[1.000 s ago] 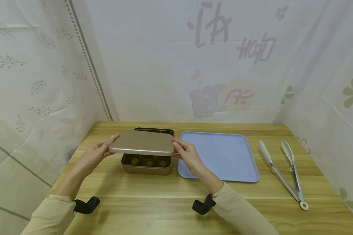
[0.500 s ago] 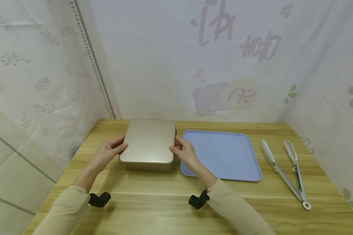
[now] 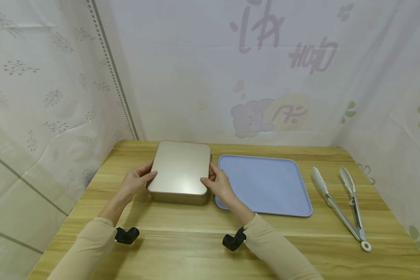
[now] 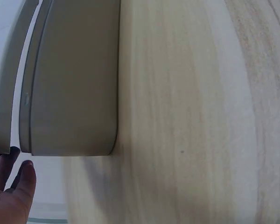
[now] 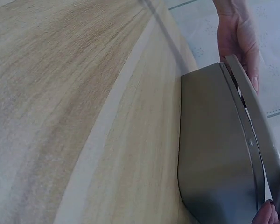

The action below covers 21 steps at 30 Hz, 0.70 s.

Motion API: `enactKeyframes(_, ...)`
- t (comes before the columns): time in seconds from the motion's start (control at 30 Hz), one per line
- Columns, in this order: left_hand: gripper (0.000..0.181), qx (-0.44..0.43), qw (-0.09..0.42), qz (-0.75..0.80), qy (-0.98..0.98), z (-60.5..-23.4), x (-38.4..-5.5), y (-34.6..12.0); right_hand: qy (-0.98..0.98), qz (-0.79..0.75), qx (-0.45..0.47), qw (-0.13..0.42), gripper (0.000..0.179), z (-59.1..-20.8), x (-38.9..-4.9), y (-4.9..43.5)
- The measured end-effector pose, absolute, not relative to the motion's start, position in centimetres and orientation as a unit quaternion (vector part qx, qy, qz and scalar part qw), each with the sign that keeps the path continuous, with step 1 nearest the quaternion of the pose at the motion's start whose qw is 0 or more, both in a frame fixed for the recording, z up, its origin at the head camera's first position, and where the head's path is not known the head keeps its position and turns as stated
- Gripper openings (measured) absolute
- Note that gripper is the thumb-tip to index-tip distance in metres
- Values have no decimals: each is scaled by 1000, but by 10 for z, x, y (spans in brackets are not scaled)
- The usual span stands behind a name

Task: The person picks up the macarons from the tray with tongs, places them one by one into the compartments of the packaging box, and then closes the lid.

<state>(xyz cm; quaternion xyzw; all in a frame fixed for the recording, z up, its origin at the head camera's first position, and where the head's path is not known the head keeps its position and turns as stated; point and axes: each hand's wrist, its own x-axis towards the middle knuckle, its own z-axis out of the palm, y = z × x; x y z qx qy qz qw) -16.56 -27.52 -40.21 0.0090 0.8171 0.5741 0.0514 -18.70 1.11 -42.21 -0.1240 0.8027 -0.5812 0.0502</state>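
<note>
A gold-brown metal tin (image 3: 178,199) stands on the table, its flat lid (image 3: 180,167) held over the top in line with the walls. My left hand (image 3: 134,182) grips the lid's left edge, thumb on top. At the opposite edge, my right hand (image 3: 220,186) pinches the lid between thumb and fingers. Both wrist views show a narrow gap between the lid (image 5: 256,112) and the tin's rim, so it is not pressed down fully. The lid hides what lies in the tin.
Just right of the tin lies a blue tray (image 3: 266,186), partly behind my right hand. Farther right, spread tongs (image 3: 357,210) with pale tips rest on the wooden table (image 3: 182,249). A patterned cloth (image 3: 196,77) hangs behind the table's back edge.
Both hands have lowered the tilted lid onto the tin, covering the compartments and round yellowish pieces seen earlier. In the last half second the lid shifted slightly right into line with the tin.
</note>
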Motion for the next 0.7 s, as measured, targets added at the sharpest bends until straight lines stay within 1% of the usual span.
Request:
enactKeyframes(0.2, 61, 11, 52, 565, 823, -404, -165, -271, 804, -578, -131, 44, 71, -423, -187, 12)
enactKeyframes(0.43, 60, 5, 56, 564, 824, -406, -165, -270, 817, -558, -145, 21, 69, -425, -188, 9)
enactKeyframes(0.7, 59, 2, 50, 561, 827, -411, -166, -270, 815, -559, -156, 9, 67, -425, -186, 9)
